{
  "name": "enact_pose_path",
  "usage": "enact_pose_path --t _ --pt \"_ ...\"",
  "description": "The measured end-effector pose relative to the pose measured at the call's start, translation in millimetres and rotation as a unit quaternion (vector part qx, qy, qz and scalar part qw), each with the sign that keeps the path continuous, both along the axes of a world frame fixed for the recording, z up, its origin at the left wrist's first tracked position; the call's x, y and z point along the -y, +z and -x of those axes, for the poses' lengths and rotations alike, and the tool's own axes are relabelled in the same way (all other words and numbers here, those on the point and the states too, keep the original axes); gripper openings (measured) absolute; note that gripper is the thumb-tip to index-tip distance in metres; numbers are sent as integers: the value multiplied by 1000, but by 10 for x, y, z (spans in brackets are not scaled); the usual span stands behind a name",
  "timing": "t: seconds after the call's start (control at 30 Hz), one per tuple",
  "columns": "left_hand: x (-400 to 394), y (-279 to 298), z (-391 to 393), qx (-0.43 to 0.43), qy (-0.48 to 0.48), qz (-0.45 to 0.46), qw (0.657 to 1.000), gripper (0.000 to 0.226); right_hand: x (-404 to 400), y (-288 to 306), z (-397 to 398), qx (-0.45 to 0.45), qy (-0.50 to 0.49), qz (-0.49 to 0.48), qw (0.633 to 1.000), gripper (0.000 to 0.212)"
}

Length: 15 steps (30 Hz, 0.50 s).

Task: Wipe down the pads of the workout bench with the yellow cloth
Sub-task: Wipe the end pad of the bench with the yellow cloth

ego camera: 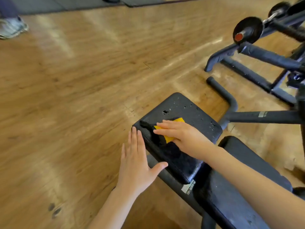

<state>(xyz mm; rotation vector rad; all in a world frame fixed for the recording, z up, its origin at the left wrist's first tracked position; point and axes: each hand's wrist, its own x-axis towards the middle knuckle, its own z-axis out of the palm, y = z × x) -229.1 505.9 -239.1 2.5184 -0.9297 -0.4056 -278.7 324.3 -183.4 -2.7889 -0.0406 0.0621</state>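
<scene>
Wood floor; flat right hand presses yellow cloth onto scuffed black seat pad

right hand: flat, fingers straight, pressing the small yellow cloth onto the worn black padded seat pad
left hand: open, alongside the pad's left edge, thumb touching it
floor: brown wooden planks

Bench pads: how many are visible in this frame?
2. The seat pad lies farther from the camera, under the right hand pressing the yellow cloth. The longer back pad runs nearer, lower right, partly behind the forearm.
</scene>
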Motion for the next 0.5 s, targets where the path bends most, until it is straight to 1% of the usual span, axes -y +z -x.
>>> enact_pose_path --t 0.07,0.1,0.13,0.17,0.23,0.3,0.33,0.37,0.4,0.47,0.5 --pt "16 -74 -4 23 16 15 999 108 72 -20 -4 54 84 105 989 58" --pt "20 -112 -14 32 20 20 999 107 75 -33 6 55 98 151 982 59" --pt "19 -136 -11 40 23 23 999 107 62 -25 43 41 87 174 980 60" --pt "18 -149 5 47 26 28 998 108 44 -9 115 1 57 163 985 62" --pt "14 -154 54 59 32 37 997 109 -8 7 278 -61 -43 72 995 63" --pt "40 -135 57 53 36 41 997 108 -112 -16 292 -63 -158 -54 984 62" --pt "53 -120 63 44 38 34 998 107 -181 -42 255 -61 -214 -86 971 62" --pt "56 -104 76 36 41 27 998 107 -247 -78 202 -58 -258 -80 961 64" --pt "58 -93 88 32 45 20 998 107 -304 -131 144 -52 -279 -53 958 67" --pt "61 -29 114 22 50 7 998 109 -379 -193 107 -31 -265 2 964 64" --pt "64 9 118 20 50 -2 999 109 -374 -203 139 -26 -247 8 969 59"
